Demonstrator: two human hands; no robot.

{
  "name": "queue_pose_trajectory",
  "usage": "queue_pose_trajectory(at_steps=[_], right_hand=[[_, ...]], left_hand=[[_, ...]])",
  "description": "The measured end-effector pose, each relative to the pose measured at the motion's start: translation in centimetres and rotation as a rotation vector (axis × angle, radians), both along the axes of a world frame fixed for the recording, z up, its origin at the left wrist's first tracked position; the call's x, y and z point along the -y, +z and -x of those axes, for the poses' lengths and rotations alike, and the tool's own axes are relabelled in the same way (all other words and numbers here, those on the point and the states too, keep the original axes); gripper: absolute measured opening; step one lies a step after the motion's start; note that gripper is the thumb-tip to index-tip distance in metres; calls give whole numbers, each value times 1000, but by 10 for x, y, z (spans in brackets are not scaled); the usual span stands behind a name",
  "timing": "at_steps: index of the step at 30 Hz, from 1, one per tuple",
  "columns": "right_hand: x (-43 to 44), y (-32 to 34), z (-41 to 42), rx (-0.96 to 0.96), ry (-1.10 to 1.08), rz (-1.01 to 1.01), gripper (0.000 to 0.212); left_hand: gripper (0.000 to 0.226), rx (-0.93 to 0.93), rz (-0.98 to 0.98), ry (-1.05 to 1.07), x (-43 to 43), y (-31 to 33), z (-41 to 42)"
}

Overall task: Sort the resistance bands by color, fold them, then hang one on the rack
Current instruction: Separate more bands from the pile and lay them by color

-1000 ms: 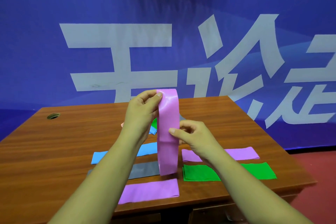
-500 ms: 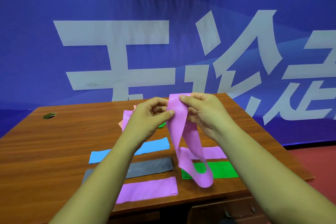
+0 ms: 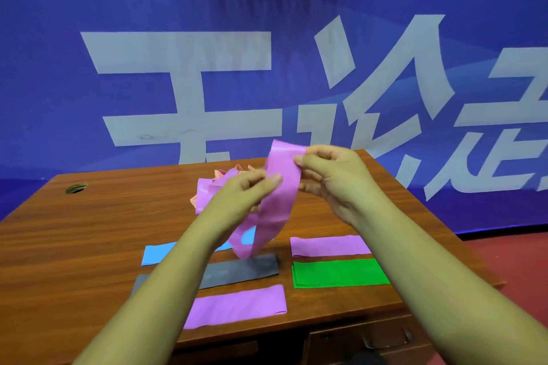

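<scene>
**Pink band held up in both hands above the sorted rows**

The pink resistance band (image 3: 280,187) hung in the air over the middle of the counter (image 3: 89,231). Its long axis ran steeply, from a top end up and to the right down to a looped bottom end lower and to the left. That low end dangled just above the grey band (image 3: 246,270); whether it touched could not be told.

The right hand (image 3: 329,175) had its grip closed on the top edge, thumb and curled fingers pinching the pink strip. The left hand (image 3: 246,195) had its fingers curled and its thumb pressed against the band partway down, a closed grip on the same strip.

Behind the left hand lay a loose heap of bands (image 3: 204,195), pink and peach.

Flat folded strips lay on the counter nearer the person, each with its long axis running left to right. These were a blue band (image 3: 157,255), the grey one below it and a purple band (image 3: 237,307) at the front. To the right were a second purple band (image 3: 329,246) and, just in front of it, a green band (image 3: 338,273).

A round cable hole (image 3: 76,188) sat at the far left corner. A blue banner (image 3: 178,53) with large white characters filled the background.
</scene>
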State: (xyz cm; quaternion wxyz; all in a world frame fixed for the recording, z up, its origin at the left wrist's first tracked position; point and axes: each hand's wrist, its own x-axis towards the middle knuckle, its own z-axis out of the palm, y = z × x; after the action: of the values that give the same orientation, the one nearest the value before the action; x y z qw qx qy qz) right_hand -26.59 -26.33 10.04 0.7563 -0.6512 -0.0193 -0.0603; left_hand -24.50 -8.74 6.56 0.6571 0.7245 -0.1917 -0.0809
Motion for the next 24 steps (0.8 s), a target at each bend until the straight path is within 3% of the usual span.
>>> queue_pose_trajectory(at_steps=[2,7,12,15,17,19,21,24], right_hand=[[1,7,-5,8,-55,-40,3],[7,5,-14,-15,-149,-77,7],[19,-8,-18,-98,-214,-148,8],[26,-13,-17,-159,-181,-214,6],[27,-11,-10,-226,-115,-84,9],[26,-10,-3,-194,-96,207,19],[23,-8,2,-6,-189,445,31],[16,-1,10,285,-170,518,17]], left_hand=[[20,19,-70,-83,-3,-10,6],[28,41,11,-68,-6,-17,10],[53,24,142,-86,-4,-11,6],[39,81,185,-99,1,-4,5],[25,164,163,-29,6,1,3],[19,222,153,33,10,8,1],[16,262,142,76,11,12,-2],[14,317,87,147,10,14,-7]])
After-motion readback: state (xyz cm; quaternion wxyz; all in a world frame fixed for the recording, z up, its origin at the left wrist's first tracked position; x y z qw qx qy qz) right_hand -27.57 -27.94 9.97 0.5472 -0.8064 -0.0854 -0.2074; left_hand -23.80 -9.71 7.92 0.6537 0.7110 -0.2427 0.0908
